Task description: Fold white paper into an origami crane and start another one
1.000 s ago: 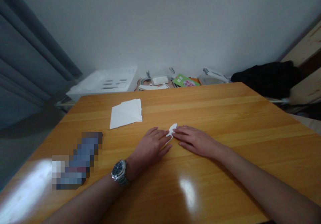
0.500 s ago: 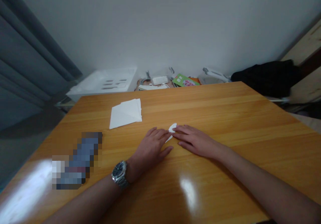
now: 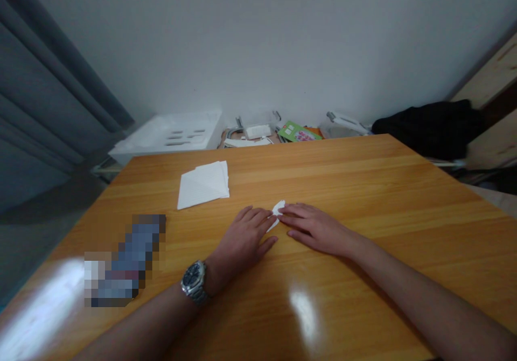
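Note:
A small folded piece of white paper (image 3: pixel 278 208) lies on the wooden table, partly hidden by fingers. My left hand (image 3: pixel 246 237), with a metal watch (image 3: pixel 194 279) at the wrist, rests palm down with its fingertips at the paper's left side. From the other side my right hand (image 3: pixel 315 227) touches the paper with its fingertips, fingers spread and fairly flat. Both hands are open and nearly meet over the paper. Farther back on the left lie several overlapping white paper sheets (image 3: pixel 204 185).
A blurred-out dark object (image 3: pixel 131 261) lies on the table (image 3: pixel 343 178) at the left. Beyond the far edge are a white foam tray (image 3: pixel 161 129), a green booklet (image 3: pixel 298 131) and other clutter. Black cloth (image 3: pixel 428 129) is at the far right, a grey curtain (image 3: pixel 44 75) at the left.
The whole view has shifted very slightly. Both hands stay at the small paper, in almost the same pose as before.

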`<state>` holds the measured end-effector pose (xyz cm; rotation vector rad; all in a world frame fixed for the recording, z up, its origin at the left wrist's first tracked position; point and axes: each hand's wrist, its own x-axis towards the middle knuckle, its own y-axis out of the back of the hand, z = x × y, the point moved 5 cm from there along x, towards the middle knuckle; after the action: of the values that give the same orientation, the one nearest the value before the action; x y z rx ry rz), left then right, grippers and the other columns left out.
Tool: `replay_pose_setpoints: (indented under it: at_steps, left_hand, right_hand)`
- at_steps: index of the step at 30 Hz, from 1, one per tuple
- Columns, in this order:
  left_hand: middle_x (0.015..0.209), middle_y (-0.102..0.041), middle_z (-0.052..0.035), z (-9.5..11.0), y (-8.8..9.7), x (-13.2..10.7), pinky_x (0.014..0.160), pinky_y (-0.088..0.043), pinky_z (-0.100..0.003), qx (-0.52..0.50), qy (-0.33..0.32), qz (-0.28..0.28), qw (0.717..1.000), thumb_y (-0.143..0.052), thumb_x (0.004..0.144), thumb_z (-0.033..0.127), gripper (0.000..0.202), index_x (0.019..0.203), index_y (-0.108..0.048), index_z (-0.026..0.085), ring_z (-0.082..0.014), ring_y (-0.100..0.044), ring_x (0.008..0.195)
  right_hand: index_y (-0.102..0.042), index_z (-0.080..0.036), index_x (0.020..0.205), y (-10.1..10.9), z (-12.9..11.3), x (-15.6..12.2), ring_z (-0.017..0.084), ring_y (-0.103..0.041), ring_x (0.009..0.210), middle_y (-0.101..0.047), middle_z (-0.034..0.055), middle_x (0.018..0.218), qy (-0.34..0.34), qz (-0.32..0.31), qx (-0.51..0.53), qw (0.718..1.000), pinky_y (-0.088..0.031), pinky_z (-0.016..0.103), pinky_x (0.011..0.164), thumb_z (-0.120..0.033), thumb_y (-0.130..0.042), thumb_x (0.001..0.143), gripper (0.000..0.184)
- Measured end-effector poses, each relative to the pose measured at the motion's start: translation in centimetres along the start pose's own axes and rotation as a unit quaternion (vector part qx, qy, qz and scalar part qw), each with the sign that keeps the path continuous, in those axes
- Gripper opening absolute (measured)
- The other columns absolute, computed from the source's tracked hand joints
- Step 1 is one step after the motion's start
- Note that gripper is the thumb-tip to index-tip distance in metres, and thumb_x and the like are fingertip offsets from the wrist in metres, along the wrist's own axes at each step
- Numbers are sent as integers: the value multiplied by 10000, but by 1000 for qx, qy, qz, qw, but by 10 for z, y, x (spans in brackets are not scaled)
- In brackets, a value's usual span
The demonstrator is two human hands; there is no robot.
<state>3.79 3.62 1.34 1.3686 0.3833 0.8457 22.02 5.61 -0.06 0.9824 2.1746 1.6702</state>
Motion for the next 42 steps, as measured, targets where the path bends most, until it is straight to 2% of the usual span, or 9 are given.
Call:
replay_pose_setpoints:
  at_steps: [3,10,15,19,24,28,32,36,42]
  left_hand:
    - [1306,-627,-99,-1,0,0,1070,-419,-447,2,-3,6,1000,-573,963,345,407,1345,-564,205,-260,-560,1188]
    - [1306,-634,-119,-2,0,-1,1084,-418,-464,22,-3,30,999,-550,976,348,374,1309,-592,184,-267,-572,1199]
    - [1322,-638,-108,-2,-1,-1,1100,-397,-472,31,-11,19,999,-559,974,374,402,1332,-576,190,-269,-573,1225]
    - [1338,-633,-104,0,-1,-2,1113,-378,-483,39,-19,11,999,-546,980,415,413,1331,-576,199,-273,-571,1238]
    - [1386,-596,-117,1,-1,-2,1143,-342,-501,44,-13,1,999,-548,978,422,425,1340,-572,202,-285,-535,1285]
    - [1399,-588,-108,2,-1,-1,1144,-348,-483,26,-12,-9,1000,-568,968,414,459,1369,-546,193,-282,-515,1304]
    - [1366,-606,-120,1,-1,0,1110,-389,-468,8,-8,-1,1000,-584,957,395,447,1355,-554,193,-273,-549,1250]
    - [1352,-611,-117,0,-2,0,1096,-404,-463,9,-6,3,1000,-569,960,336,398,1332,-569,196,-271,-561,1228]
    - [1311,-629,-113,2,-2,1,1093,-406,-452,3,4,9,1000,-557,969,310,374,1324,-572,192,-257,-564,1204]
  right_hand:
    - [-527,-244,1449,0,2,-1,282,-467,1389,-503,131,1505,3,7,-1,1000,-395,500,1141,-333,-528,1000,458]
    - [-505,-253,1465,0,-2,0,301,-494,1361,-523,132,1487,7,1,-32,999,-398,525,1132,-358,-568,977,503]
    - [-481,-246,1483,0,-2,0,298,-474,1379,-514,127,1496,-1,-13,-39,999,-391,516,1139,-389,-550,986,521]
    - [-502,-221,1464,1,2,-1,283,-503,1358,-540,126,1475,-9,0,-16,1000,-395,504,1141,-379,-544,991,501]
    - [-526,-242,1444,3,3,0,288,-528,1333,-564,125,1451,-5,23,2,1000,-425,509,1115,-379,-557,983,483]
    - [-512,-220,1454,3,3,1,287,-521,1337,-552,140,1457,-14,28,-8,999,-439,497,1104,-383,-539,991,491]
    - [-466,-237,1489,-2,6,1,283,-465,1391,-517,134,1493,-20,27,-7,999,-390,524,1139,-408,-516,1001,519]
    - [-389,-234,1535,-9,9,1,273,-385,1450,-430,126,1557,-30,0,-16,999,-312,538,1186,-466,-469,1012,578]
    - [-338,-210,1559,-10,8,-1,262,-338,1475,-381,119,1583,-42,-32,-31,998,-285,517,1208,-489,-413,1028,605]
